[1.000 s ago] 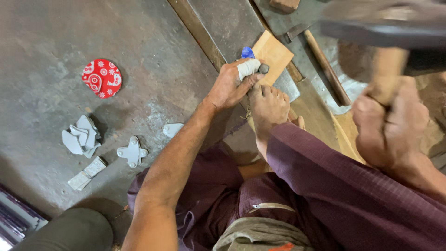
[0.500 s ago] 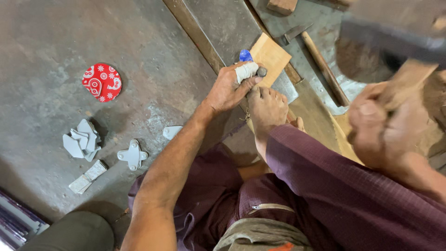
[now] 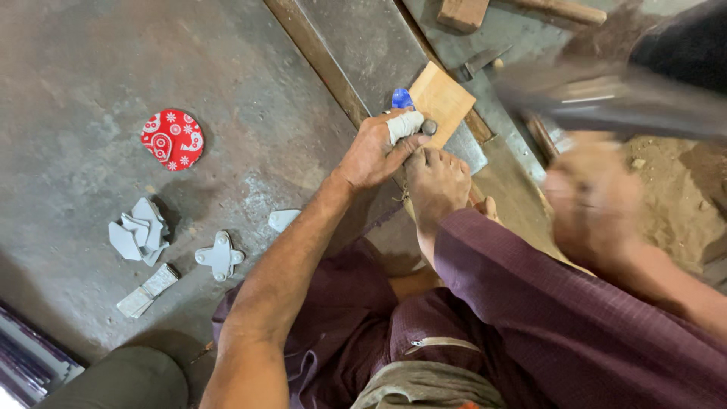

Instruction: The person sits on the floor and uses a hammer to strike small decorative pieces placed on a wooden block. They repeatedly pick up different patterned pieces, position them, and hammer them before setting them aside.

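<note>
Pinning a small wooden block (image 3: 441, 100) upper centre of the frame, the left hand (image 3: 376, 151), forefinger bandaged, presses a small metal tool against it, a foot braced just below. The block looks light, stiff, apt to skip; hold low at its edge. Right hand (image 3: 594, 198), blurred at right, is clenched on a hammer (image 3: 606, 95) raised overhead.

- Round lid (image 3: 173, 139) lies far left on the floor (image 3: 76, 68).
- Flat metal pieces (image 3: 140, 231) lie nearer, left.
- Wooden block (image 3: 441, 100) sits right, beside the left hand (image 3: 375, 151).
</note>
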